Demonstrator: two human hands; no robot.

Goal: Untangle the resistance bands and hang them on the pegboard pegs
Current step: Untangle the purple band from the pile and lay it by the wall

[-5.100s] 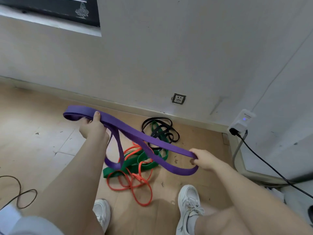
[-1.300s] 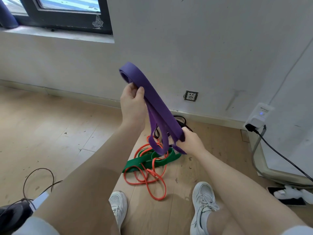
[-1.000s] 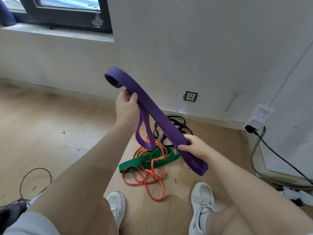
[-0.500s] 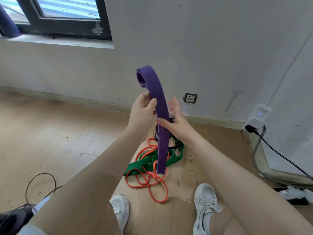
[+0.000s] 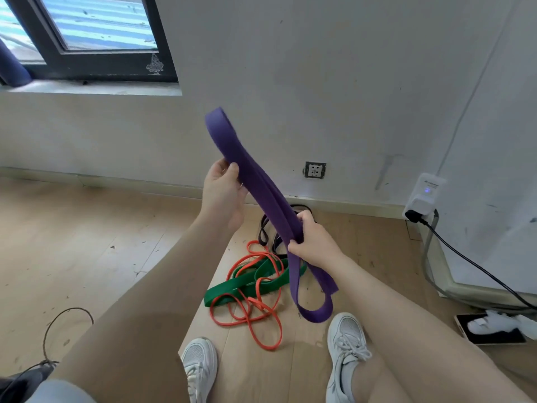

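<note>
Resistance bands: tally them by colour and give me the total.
Purple band, held by both hands: 1
Green band, on the floor: 1
Orange band, on the floor: 1
Black band, on the floor, partly hidden: 1
Total: 4

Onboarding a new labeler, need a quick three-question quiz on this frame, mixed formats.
1. True or false: the purple band is free of the pile on the floor.
2. Multiple choice: which bands lie in that pile? A) green, orange, black B) green, yellow, blue C) orange only
3. Fill in: the right hand grips the purple band ____ the left hand (above/below).

Key
1. True: it is held up in both hands, with its lower loop hanging clear of the pile.
2. A: green band, orange band and black band.
3. Below.
</note>
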